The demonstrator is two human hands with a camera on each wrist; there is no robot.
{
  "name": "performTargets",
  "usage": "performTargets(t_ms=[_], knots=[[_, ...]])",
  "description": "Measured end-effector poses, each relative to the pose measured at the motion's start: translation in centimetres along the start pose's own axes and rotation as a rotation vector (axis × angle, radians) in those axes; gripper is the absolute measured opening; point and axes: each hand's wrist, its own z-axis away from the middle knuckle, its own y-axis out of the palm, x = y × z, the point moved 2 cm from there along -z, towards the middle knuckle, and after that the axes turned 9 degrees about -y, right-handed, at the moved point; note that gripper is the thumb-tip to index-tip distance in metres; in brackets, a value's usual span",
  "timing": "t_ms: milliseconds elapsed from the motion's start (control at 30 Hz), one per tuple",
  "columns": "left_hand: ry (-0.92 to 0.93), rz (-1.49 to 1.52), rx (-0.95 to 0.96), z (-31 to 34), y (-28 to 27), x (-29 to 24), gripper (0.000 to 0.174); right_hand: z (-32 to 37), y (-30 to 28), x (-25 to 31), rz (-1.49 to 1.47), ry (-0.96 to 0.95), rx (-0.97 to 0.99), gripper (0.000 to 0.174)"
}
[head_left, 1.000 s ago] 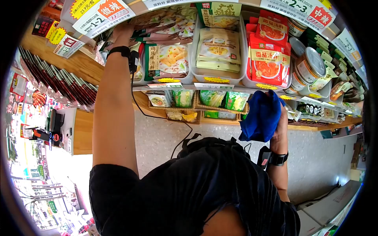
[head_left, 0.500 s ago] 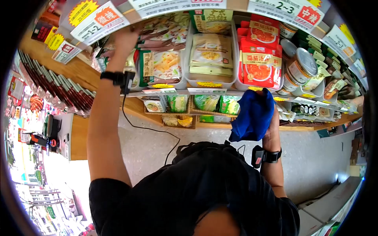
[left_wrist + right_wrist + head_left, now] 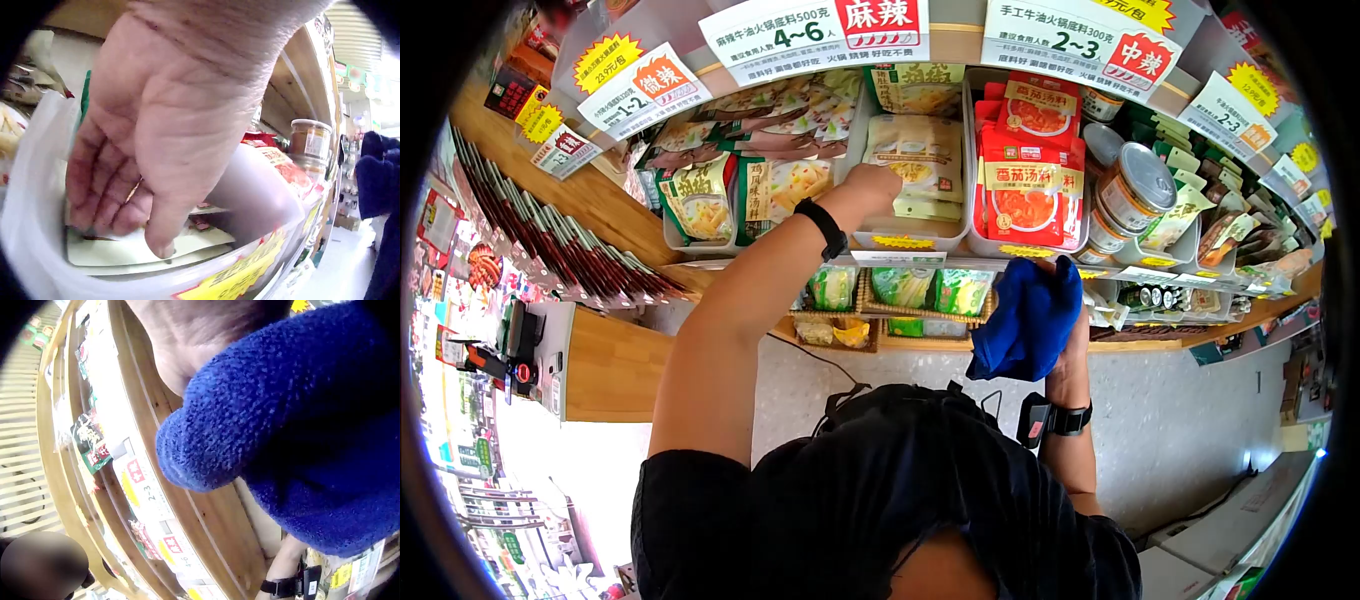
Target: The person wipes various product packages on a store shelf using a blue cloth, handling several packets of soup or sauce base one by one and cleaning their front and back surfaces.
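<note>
My left hand (image 3: 872, 190) reaches into a clear plastic bin (image 3: 31, 206) of pale soup-base packets (image 3: 915, 150). In the left wrist view its loosely bent fingers point down over the packets, the thumb (image 3: 164, 240) lying against their pale lower edges (image 3: 125, 253). My right hand (image 3: 1072, 330) grips a bunched blue cloth (image 3: 1025, 320) in front of the shelf edge. Folds of that cloth (image 3: 250, 406) hide most of the right fingers in the right wrist view.
Red tomato soup packets (image 3: 1032, 190) fill the bin to the right, with stacked tins (image 3: 1135, 190) beyond. Green-edged packets (image 3: 697, 212) stand on the left. Price cards (image 3: 815, 40) hang along the upper shelf, and baskets of green packs (image 3: 900, 287) sit below.
My left hand has come out from the back of the left bin and moved right to the pale packets. The right hand keeps hold of the blue cloth in front of the shelf.
</note>
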Motion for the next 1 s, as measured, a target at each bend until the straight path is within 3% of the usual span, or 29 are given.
performTargets(t_ms=[33,133,200,333,467,567,667,767,867,967,1000], knots=[[0.013,-0.021,0.093,-0.1,-0.3,-0.4,0.032,0.1,-0.5,0.2,0.003,-0.005,-0.018,0.036],[0.208,0.265,-0.138,-1.7,2.8,-0.8,0.010,0.1,-2.0,0.7,-0.011,-0.005,-0.043,0.036],[0.214,0.101,-0.232,-1.8,2.3,-1.2,0.007,0.0,-2.6,1.0,-0.043,0.016,-0.016,0.036],[0.182,0.010,-0.279,-1.4,2.3,-1.9,0.011,0.2,-3.2,1.3,-0.056,0.016,-0.042,0.034],[0.453,-0.220,-0.237,-1.9,1.8,-1.7,0.022,0.3,-3.4,1.6,-0.082,0.015,-0.092,0.032],[0.402,-0.226,0.014,-1.9,1.3,-2.5,0.032,0.1,-4.5,1.6,-0.051,0.003,-0.120,0.033],[0.317,-0.388,0.051,-1.8,1.2,-3.4,0.025,0.2,-5.4,1.6,-0.047,0.000,-0.112,0.034],[0.478,-0.127,0.039,-2.1,2.8,-2.9,0.027,0.6,-5.8,1.8,-0.009,-0.038,-0.119,0.036],[0.360,-0.156,0.064,-1.3,1.8,-3.6,0.027,0.5,-6.4,2.1,0.013,-0.068,-0.126,0.038],[0.178,-0.043,-0.017,0.0,-1.1,-3.9,0.043,0.7,-6.6,2.4,0.018,-0.076,-0.113,0.038],[0.231,-0.081,-0.047,-0.6,-1.2,-3.2,0.047,0.6,-6.6,2.3,0.027,-0.089,-0.126,0.038]])
